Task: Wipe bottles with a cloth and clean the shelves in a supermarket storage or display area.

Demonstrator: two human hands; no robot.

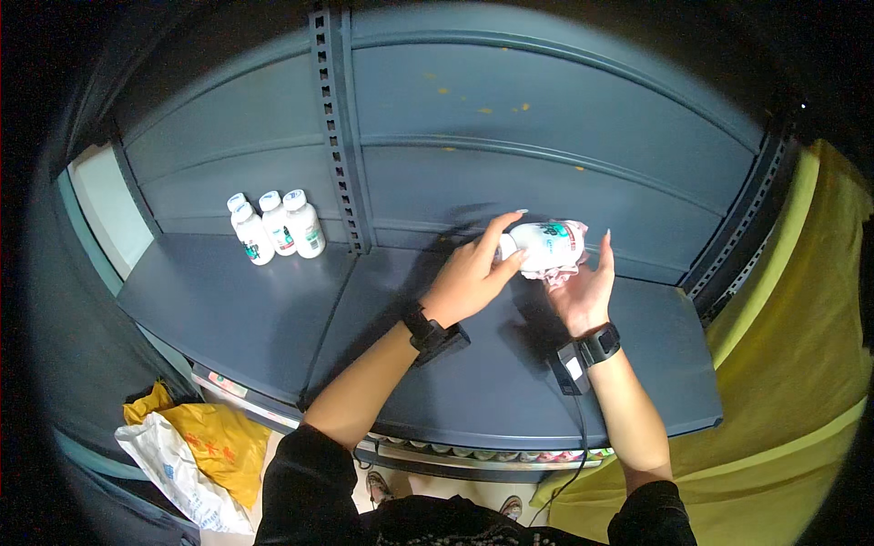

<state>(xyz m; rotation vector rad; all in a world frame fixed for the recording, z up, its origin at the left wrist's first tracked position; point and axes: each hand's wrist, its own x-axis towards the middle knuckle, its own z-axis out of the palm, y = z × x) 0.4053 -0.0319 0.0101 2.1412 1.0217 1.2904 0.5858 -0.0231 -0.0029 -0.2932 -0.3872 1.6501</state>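
Observation:
A white bottle (551,244) with a green and red label is held on its side above the right part of the grey shelf. My left hand (478,273) grips it at the cap end, thumb and fingers closed around it. A crumpled pinkish cloth (552,274) wraps the bottle's underside and far end. My right hand (584,293) supports the bottle through this cloth, palm up with one digit standing upright; its other fingers are mostly hidden behind the cloth and bottle. Several similar white bottles (279,227) stand close together on the left part of the shelf.
The grey shelf (473,382) has a panelled back wall and a slotted upright post (332,127). Below its front edge runs another row of goods (492,453). Yellow and white bags (205,446) lie low at the left; a yellow-green cloth (783,364) hangs at the right.

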